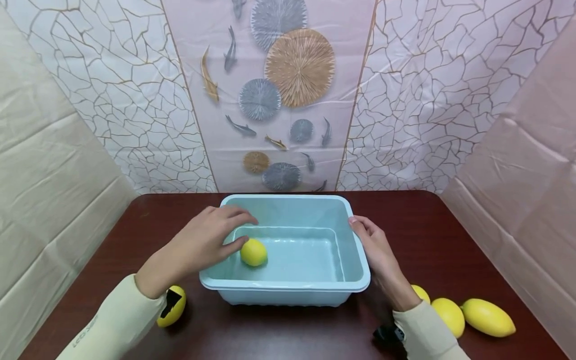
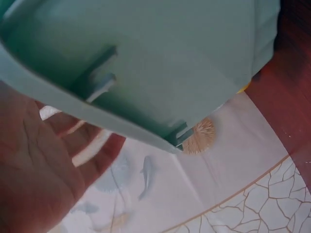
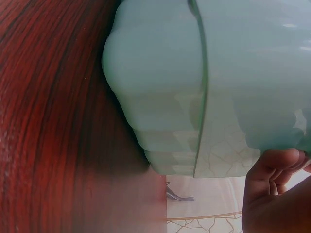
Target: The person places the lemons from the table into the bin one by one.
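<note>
A light-blue plastic basin [image 1: 297,286] stands on the dark red table. One yellow lemon [image 1: 254,252] lies inside it at the left. My left hand [image 1: 213,232] reaches over the basin's left rim, its fingers loosely spread and the thumb tip close by the lemon. In the left wrist view, that left hand [image 2: 43,165] shows its palm beside the rim, with nothing in its grasp. At the other side my right hand [image 1: 375,245] grips the right rim, thumb on top. The right wrist view shows the right hand's curled fingers [image 3: 274,167] at the basin edge.
A yellow lemon with a black patch [image 1: 173,306] lies by the left sleeve. Right of the right forearm are more lemons [image 1: 488,317], one partly hidden by the wrist. A black device [image 1: 389,334] sits at the right sleeve. Patterned cloth walls [image 1: 495,210] surround the table.
</note>
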Demonstrator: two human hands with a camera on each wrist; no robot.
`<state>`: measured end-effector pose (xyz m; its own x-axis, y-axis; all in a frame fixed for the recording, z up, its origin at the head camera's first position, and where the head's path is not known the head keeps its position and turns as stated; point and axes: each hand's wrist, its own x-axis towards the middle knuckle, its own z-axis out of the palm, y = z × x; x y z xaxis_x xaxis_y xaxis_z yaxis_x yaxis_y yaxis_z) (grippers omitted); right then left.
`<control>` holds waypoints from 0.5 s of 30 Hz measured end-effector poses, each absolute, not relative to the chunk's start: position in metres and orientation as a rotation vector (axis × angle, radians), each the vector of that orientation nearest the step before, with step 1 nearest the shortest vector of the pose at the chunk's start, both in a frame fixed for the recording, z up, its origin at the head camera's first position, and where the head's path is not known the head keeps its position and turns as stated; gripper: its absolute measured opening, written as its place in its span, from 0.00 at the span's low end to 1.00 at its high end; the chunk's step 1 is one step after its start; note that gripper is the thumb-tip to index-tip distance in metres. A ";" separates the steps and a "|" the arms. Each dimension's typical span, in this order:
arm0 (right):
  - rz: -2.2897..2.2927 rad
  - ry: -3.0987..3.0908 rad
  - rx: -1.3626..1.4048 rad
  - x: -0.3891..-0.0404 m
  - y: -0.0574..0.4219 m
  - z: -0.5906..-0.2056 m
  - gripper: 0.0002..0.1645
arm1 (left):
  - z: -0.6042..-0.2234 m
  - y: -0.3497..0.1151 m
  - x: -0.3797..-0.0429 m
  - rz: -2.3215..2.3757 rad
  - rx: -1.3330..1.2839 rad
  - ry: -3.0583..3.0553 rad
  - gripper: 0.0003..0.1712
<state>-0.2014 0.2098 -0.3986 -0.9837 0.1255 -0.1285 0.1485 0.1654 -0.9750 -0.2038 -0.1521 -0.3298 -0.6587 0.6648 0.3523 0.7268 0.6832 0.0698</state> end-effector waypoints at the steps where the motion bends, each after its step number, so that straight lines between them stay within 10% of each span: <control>1: -2.004 2.383 0.275 -0.201 0.210 -0.398 0.36 | -0.329 -0.153 -0.203 -0.309 -1.055 -2.594 0.18; 15: -2.038 2.369 0.265 -0.201 0.210 -0.402 0.35 | -0.337 -0.162 -0.190 -0.665 -0.475 -2.765 0.23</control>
